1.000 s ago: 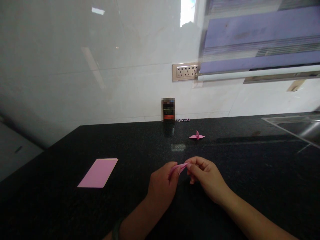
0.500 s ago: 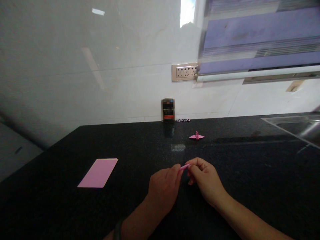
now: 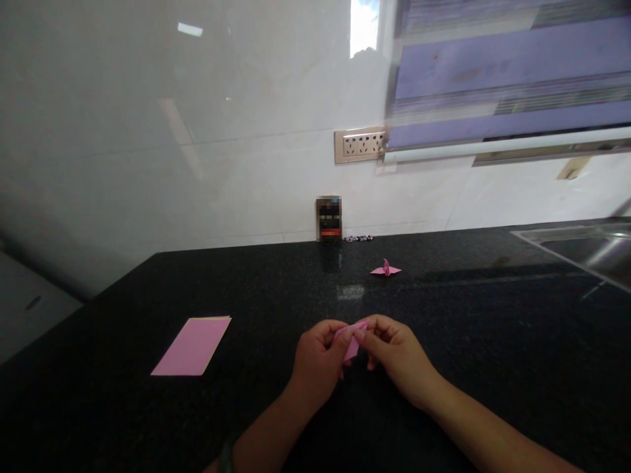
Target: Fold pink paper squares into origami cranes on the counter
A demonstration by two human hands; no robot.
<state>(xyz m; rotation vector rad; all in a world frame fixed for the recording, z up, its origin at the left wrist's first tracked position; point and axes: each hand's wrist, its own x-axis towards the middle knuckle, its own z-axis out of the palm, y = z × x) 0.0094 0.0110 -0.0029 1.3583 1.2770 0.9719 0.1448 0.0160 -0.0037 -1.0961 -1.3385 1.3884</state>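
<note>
Between my two hands is a small piece of folded pink paper (image 3: 351, 350), held just above the dark countertop. My left hand (image 3: 320, 358) is closed, pinching the paper's left side with thumb and fingers. On the other side, my right hand (image 3: 397, 348) pinches the upper right corner, its thumb close to the left thumb. Part of the paper is hidden behind my fingers. Beyond the hands, a finished pink paper crane (image 3: 386, 269) stands with its wings spread. To the left lies a stack of pink paper sheets (image 3: 192, 346), flat on the counter.
The black speckled countertop (image 3: 266, 282) runs back to a pale tiled wall. A small dark phone-like object (image 3: 328, 219), blurred out, leans there beside a beaded strand (image 3: 358, 238). A steel sink (image 3: 586, 253) is set in at the right. A socket panel (image 3: 359, 145) is on the wall.
The folded paper has turned from edge-on so that its face shows. My left hand has rolled, its thumb now on top of the paper. The view has shifted slightly.
</note>
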